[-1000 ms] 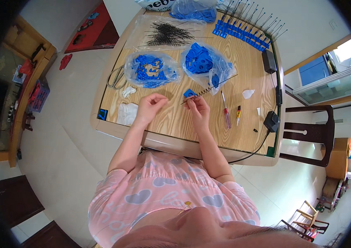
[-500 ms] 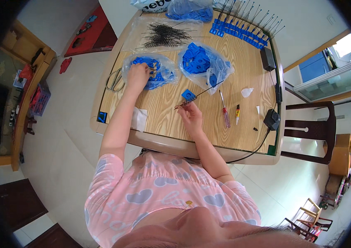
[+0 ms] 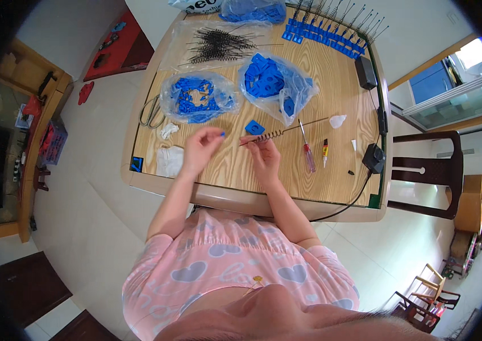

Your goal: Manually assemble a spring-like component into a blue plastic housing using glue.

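My right hand pinches a black coiled wire, whose long straight end points to the upper right. Nearer the left, my left hand has its fingertips closed on a small blue plastic piece. A gap separates that piece from the wire's short end. Just beyond the right fingertips lies a blue square plate with a hole. Past my left hand, an open clear bag holds many small blue parts. Beside it, another clear bag contains blue plates.
More black coiled wires lie on plastic at the back. Assembled blue pieces with wires line the far right edge. Scissors and white cloth are left; a screwdriver, glue tube and black adapter are right.
My left hand has come out of the bag of small blue parts toward my right hand, with a small blue piece in its fingertips. The coiled wire now lies at a flatter angle.
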The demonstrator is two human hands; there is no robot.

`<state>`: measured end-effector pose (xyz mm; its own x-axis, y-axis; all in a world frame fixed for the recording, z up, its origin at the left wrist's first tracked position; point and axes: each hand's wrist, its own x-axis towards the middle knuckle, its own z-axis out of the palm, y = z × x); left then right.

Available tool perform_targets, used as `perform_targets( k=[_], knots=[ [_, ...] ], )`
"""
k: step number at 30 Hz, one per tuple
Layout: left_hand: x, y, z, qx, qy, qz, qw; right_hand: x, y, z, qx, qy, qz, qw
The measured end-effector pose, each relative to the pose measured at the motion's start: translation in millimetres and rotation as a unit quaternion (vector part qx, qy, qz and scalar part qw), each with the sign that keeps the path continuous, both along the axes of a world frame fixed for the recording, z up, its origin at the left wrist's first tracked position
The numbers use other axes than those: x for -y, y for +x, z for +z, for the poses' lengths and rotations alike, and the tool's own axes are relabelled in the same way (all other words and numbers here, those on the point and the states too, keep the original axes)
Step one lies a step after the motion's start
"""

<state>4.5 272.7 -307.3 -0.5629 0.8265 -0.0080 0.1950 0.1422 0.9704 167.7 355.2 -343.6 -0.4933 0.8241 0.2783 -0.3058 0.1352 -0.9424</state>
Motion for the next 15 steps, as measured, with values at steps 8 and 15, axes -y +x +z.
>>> perform_targets(
  k=[8,15],
  knots=[
    [15.2,38.1,-47.4,0.151,0.124,0.002,0.981,5.4,-5.5,3.3,0.03,-0.022,0.026,0.999],
    [15.7,36.8,-48.5,0.05,0.118,0.012,0.992,7.7,-6.0,-0.6,0.065,0.019,0.019,0.998]
  ],
)
